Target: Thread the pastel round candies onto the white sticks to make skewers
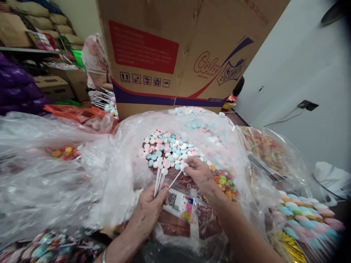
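My left hand is closed around a bundle of thin white lollipop sticks, which fan upward from the fingers. One more white stick slants from the left fingertips across to my right hand. There, the right thumb and fingers pinch a pale pink candy at the stick's upper end. Beyond both hands spreads a heap of pink, blue and white button-shaped candies on clear plastic. Small colourful ring candies lie beside the right wrist. Beneath the hands is a printed plastic packet.
A tall cardboard box stands right behind the candies. Finished candy skewers lie at right, below a bag of ring candies. Crumpled clear plastic covers the left. Another person is at the back left.
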`<act>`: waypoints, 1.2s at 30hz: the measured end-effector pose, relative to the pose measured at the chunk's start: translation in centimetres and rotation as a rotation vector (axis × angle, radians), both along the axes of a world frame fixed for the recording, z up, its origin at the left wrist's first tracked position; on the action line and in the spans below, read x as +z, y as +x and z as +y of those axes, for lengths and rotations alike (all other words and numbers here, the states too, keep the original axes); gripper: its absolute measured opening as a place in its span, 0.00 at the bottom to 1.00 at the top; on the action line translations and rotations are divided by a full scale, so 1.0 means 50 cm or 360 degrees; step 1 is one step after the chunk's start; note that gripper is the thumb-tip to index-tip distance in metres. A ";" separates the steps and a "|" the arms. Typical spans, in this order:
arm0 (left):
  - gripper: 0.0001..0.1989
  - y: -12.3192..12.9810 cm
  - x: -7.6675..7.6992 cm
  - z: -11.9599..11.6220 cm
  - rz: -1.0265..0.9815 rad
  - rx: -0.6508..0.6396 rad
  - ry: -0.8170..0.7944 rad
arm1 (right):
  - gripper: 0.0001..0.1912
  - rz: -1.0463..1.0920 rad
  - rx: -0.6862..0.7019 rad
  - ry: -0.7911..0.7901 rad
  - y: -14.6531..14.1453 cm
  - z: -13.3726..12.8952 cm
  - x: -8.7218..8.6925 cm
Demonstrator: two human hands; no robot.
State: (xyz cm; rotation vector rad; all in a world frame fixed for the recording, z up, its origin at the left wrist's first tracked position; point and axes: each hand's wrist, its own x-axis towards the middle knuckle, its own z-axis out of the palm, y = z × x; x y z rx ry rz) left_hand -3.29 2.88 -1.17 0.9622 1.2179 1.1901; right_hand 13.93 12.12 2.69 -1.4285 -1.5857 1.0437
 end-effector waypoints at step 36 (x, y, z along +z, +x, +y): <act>0.14 0.011 0.029 -0.012 0.0573 0.0050 0.0178 | 0.15 0.0376 -0.0098 0.0078 0.017 -0.059 0.000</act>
